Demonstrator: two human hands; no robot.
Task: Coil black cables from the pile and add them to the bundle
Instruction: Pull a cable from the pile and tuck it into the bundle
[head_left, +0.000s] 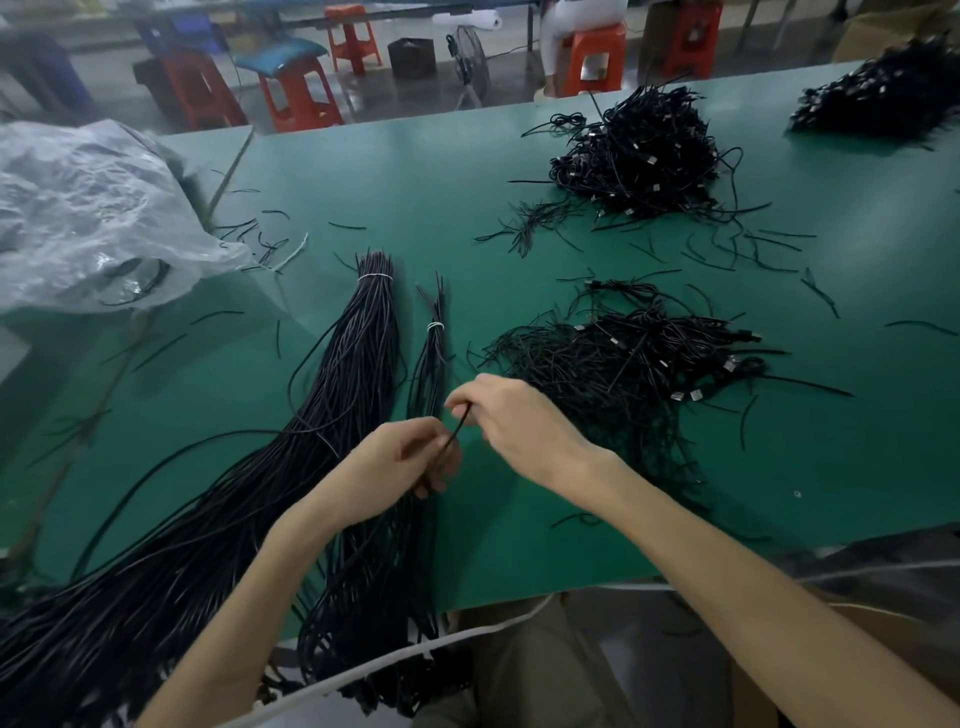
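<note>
- My left hand (410, 460) has its fingers curled round a thin black cable (457, 432); my right hand (519, 423) pinches that cable's upper end between thumb and forefinger; the two hands sit close together over the green table (519, 218).
- Straight beyond the hands lies a slim bundle (434, 358) of black cables, cinched by a white tie (435, 326); its strands run back under my left hand and over the table's near edge.
- Left of the left hand stretches a thick bundle (358, 374), bound near its far tip with a white band (374, 276); it fans wider toward me.
- Just right of the right hand sits the loose pile (623, 364); its pale connector ends (685, 396) are too small for me to read any marking.
- Farther beyond the right hand is a second pile (639, 156); a third heap (883, 98) lies further right.
- Well left of the left hand rests a crumpled clear plastic bag (78, 208); short black offcuts (524, 234) dot the table beyond both hands.
</note>
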